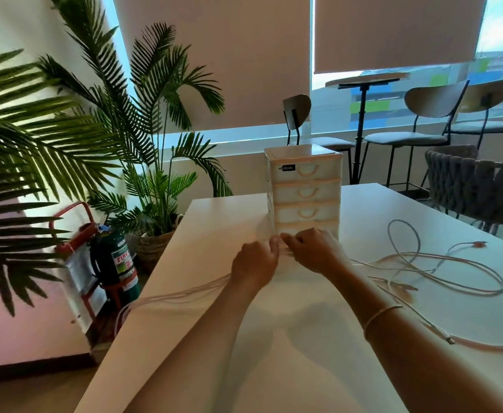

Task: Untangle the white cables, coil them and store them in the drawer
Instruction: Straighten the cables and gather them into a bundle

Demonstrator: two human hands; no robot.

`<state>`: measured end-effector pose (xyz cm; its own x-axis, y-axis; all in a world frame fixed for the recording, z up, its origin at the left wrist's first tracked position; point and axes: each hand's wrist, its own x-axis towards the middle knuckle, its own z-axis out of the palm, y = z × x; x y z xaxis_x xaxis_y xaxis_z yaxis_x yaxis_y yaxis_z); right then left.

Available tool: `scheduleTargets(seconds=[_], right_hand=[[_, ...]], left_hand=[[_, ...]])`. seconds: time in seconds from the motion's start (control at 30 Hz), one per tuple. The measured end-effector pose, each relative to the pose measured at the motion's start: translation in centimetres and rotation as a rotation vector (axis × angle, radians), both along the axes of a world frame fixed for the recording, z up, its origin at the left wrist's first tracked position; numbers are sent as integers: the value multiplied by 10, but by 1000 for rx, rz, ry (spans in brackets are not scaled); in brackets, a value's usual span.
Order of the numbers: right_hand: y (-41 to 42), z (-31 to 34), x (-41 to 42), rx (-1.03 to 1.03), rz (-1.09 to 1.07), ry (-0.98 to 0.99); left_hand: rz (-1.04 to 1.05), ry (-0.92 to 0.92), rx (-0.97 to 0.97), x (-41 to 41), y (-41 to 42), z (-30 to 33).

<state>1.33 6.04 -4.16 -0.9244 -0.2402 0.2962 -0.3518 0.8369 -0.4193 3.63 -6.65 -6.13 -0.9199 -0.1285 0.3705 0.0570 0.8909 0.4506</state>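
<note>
At the middle of the white worktop (244, 353), my left hand (254, 263) and right hand (316, 251) meet knuckle to knuckle, fingers curled, each pinching a bundle of white cable strands (181, 293) held taut between them. From my left hand the strands run out in several parallel lines to the worktop's left edge and drop over it. My hands work just in front of the bottom drawer of a small four-drawer plastic unit (305, 186), which stands near the far edge; all drawers whose fronts I can see are closed, and the lowest is partly hidden behind my fingers. More white cable (441, 263) lies in loose loops on the right side of the worktop, with another length trailing toward the near right corner. A thin bracelet (381, 315) circles my right wrist. Beyond the left edge stand potted palms (152, 162) and a green fire extinguisher (114, 260) in a red stand.
</note>
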Motion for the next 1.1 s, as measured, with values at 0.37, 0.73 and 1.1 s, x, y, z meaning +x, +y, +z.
scheduleTargets(seconds=[0.37, 0.73, 1.1], right_hand=[[-6, -8, 2, 36, -34, 234], [-20, -4, 1, 112, -38, 209], [-15, 25, 14, -385, 117, 31]], left_hand=[[-62, 108, 30, 12, -12, -2], [-142, -205, 20, 12, -22, 23], [-191, -142, 458, 18, -5, 38]])
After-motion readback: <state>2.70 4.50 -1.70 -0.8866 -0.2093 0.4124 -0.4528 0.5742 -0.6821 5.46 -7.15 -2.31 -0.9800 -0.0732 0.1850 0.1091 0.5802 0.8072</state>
